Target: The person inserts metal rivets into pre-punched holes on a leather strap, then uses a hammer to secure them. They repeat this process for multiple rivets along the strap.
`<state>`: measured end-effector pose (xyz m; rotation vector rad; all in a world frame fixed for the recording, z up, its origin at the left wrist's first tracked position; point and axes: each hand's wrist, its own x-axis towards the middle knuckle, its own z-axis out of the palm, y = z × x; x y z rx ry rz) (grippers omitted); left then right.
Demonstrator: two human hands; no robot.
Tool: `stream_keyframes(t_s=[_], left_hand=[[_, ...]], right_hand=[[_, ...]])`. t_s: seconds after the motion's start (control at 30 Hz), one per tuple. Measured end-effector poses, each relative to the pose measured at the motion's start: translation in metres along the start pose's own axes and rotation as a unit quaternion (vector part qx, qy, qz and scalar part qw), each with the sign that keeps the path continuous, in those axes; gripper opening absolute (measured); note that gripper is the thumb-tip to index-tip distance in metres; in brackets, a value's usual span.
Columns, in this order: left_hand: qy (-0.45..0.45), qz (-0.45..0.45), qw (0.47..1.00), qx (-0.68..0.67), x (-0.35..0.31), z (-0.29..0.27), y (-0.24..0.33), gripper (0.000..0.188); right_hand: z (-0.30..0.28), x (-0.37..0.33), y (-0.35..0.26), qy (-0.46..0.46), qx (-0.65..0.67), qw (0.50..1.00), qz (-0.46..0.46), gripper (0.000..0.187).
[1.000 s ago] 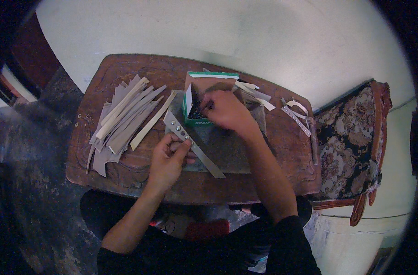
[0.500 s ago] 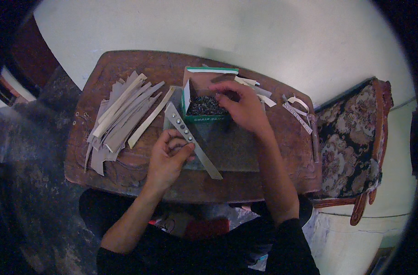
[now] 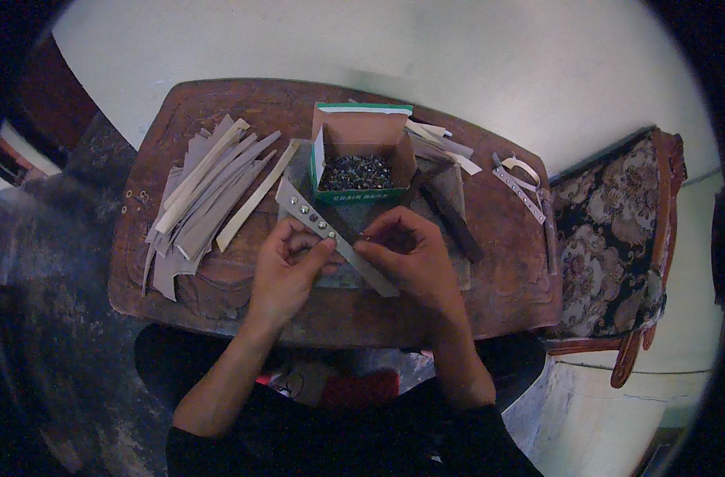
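Observation:
My left hand (image 3: 289, 262) is closed on a narrow grey-beige strip (image 3: 372, 278), which slants from upper left to lower right. A row of shiny domed studs runs along the strip's upper part, one of them darker. My right hand (image 3: 410, 253) is pinched together beside the strip's right edge, below the studs. What its fingertips hold is too small to make out. Beyond both hands stands an open green and white cardboard box (image 3: 362, 195), its lid raised at the back. It is filled with small dark and shiny nails (image 3: 356, 171).
Grey and cream strips (image 3: 211, 191) lie heaped at the left of the carved wooden table (image 3: 299, 319). More strips (image 3: 443, 143) lie behind the box. A studded strip (image 3: 517, 191) sits at the right. Flower-patterned upholstery (image 3: 597, 230) borders the table's right side.
My right hand has left the nail box and come down toward me to the strip, fingers pinched. My left hand keeps its hold on the strip, almost in place.

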<state>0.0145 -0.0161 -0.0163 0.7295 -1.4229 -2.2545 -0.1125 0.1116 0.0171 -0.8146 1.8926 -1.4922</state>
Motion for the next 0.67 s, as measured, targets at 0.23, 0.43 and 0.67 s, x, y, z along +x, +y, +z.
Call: stream_keyframes(t_s=[0.23, 0.43, 0.67], left_hand=[[-0.012, 0.012, 1.0, 0.011, 0.001, -0.004, -0.004, 0.019], [-0.004, 0.018, 1.0, 0.012, 0.002, -0.005, -0.008, 0.018], [-0.017, 0.037, 0.999, 0.037, 0.002, -0.005, -0.009, 0.019]], right_hand=[[0.009, -0.008, -0.003, -0.03, -0.023, 0.999, 0.022, 0.017], [0.015, -0.009, 0.004, -0.007, -0.068, 0.997, -0.02, 0.018], [0.016, -0.009, 0.013, 0.009, -0.092, 0.995, -0.026, 0.019]])
